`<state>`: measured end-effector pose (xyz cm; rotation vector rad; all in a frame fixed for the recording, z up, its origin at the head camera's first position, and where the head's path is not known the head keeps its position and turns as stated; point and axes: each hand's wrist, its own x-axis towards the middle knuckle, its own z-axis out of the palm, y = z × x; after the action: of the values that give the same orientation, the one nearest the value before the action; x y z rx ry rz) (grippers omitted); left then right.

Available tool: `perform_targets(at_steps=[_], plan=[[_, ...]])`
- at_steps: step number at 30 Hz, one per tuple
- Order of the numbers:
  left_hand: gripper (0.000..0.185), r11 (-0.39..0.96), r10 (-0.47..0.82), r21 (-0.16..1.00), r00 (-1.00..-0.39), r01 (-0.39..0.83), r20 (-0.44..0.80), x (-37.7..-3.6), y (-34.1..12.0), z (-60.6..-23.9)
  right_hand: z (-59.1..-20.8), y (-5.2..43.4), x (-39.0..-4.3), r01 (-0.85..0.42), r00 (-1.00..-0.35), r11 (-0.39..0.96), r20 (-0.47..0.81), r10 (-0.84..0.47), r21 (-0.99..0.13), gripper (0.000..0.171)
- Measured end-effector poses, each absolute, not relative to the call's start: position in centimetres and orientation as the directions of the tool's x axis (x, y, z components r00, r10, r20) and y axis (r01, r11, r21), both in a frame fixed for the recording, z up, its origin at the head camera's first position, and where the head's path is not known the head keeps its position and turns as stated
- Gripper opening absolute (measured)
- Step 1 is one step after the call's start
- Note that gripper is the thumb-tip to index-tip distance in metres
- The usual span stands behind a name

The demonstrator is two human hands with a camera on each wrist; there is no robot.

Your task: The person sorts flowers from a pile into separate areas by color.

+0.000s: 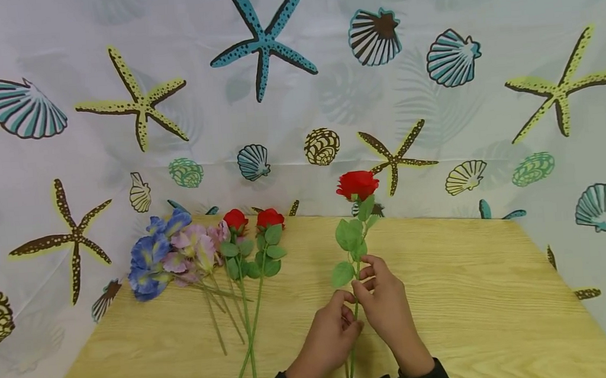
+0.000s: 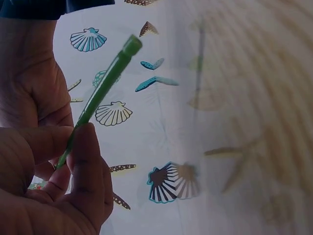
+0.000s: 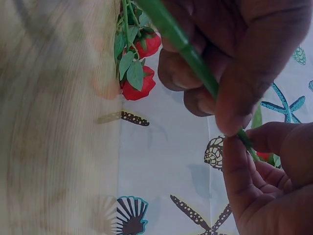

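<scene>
A single red rose (image 1: 357, 185) with green leaves, likely artificial, stands upright, its bloom overlapping the patterned cloth in the head view. My left hand (image 1: 325, 329) pinches its green stem (image 2: 105, 88) between thumb and fingers. Slightly higher, just under the lowest leaves, the right hand (image 1: 386, 301) also pinches the stem with thumb and fingertips. Both hands' fingertips are close together on the stem in the right wrist view. The cut lower end of the stem extends free past the left hand in the left wrist view.
Left on the wooden table (image 1: 477, 294) lie two more red roses (image 1: 270, 218) with long crossing stems. Beside them are pink flowers (image 1: 192, 245) and blue flowers (image 1: 150, 257). A white cloth (image 1: 297, 118) printed with shells and starfish hangs behind and at the sides.
</scene>
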<state>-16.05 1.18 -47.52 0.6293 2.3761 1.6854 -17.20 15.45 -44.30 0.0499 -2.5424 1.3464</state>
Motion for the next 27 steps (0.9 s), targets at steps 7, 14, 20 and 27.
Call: perform_targets(at_steps=[7, 14, 20, 27], plan=[[0.051, 0.426, 0.415, 0.858, -0.905, 0.287, 0.097, -16.6, 1.2, -47.7, -44.4, 16.9, -17.3, -0.084, -0.971, 0.634, 0.207, 0.123, -0.768, 0.044], [0.047, 0.558, 0.312, 0.771, -0.938, 0.307, 0.149, -17.8, -0.5, -48.6, -44.9, 20.2, -17.4, -0.005, -0.959, 0.691, 0.200, 0.202, -0.723, 0.043], [0.046, 0.654, 0.209, 0.713, -0.966, 0.255, 0.154, -18.8, -2.7, -49.2, -45.6, 24.2, -17.6, 0.089, -0.967, 0.752, 0.125, 0.222, -0.653, 0.043], [0.045, 0.760, 0.081, 0.624, -0.979, 0.183, 0.189, -19.2, -5.7, -49.3, -46.4, 30.0, -16.7, 0.129, -0.966, 0.807, 0.109, 0.233, -0.576, 0.045]])
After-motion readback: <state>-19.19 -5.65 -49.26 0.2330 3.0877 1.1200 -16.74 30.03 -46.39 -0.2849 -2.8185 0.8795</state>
